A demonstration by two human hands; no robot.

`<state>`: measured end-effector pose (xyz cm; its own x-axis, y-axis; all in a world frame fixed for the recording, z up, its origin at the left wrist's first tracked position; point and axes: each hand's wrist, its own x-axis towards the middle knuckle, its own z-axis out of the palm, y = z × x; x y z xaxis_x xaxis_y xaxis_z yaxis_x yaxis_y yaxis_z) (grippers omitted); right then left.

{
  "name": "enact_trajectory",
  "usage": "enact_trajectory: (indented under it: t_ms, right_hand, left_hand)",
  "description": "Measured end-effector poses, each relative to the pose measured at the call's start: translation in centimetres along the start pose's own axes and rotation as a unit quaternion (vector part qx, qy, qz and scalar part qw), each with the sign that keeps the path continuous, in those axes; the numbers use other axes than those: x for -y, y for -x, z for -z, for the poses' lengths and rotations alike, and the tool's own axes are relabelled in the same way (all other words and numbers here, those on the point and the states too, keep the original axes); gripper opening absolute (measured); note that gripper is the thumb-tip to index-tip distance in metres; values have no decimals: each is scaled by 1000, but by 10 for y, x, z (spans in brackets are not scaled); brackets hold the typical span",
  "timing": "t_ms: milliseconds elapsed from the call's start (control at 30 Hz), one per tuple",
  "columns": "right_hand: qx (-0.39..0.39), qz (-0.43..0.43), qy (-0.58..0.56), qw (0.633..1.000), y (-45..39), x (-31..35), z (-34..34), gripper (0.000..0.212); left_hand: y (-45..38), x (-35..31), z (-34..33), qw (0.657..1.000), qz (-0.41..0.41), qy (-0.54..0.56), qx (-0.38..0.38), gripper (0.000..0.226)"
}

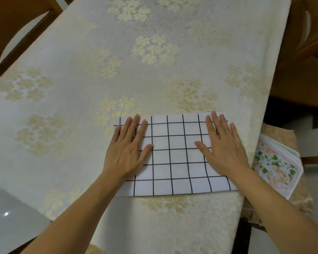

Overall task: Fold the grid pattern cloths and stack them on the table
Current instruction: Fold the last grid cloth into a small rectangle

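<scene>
White black-grid cloth, folded rectangle, flat near table's right front edge.

A cream tablecloth with gold flower clusters covers the surface, flanked by wooden chairs at far left and right. Glossy grey floor reflects a light at lower left.

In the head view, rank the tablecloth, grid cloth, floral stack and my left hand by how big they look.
1. tablecloth
2. grid cloth
3. floral stack and left hand: about alike, and the stack is partly hidden, so unranked.
</scene>
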<state>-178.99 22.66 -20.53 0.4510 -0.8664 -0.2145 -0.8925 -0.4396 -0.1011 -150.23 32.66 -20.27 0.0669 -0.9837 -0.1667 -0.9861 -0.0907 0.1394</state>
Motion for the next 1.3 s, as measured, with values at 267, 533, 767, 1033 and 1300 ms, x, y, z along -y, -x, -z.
enact_trajectory:
  t_ms: [267,533,767,1033,1300]
  right_hand:
    - [-43,-1,-61,997,24,26,26,86]
    - [-3,16,-25,1000,69,33,-11,86]
    - [-14,-2,-18,1000,73,22,-13,88]
    - [-23,-22,-36,999,70,19,-7,91]
    - [-26,-23,-14,999,-16,19,2,89]
  left_hand:
    - [25,-15,16,999,-15,22,-35,73]
    - [65,-31,-11,1000,-3,-3,10,74]
    - [66,-27,-10,1000,4,2,0,76]
    - [65,-22,-4,1000,6,6,-8,79]
    - [-16,-7,1,999,28,8,-21,80]
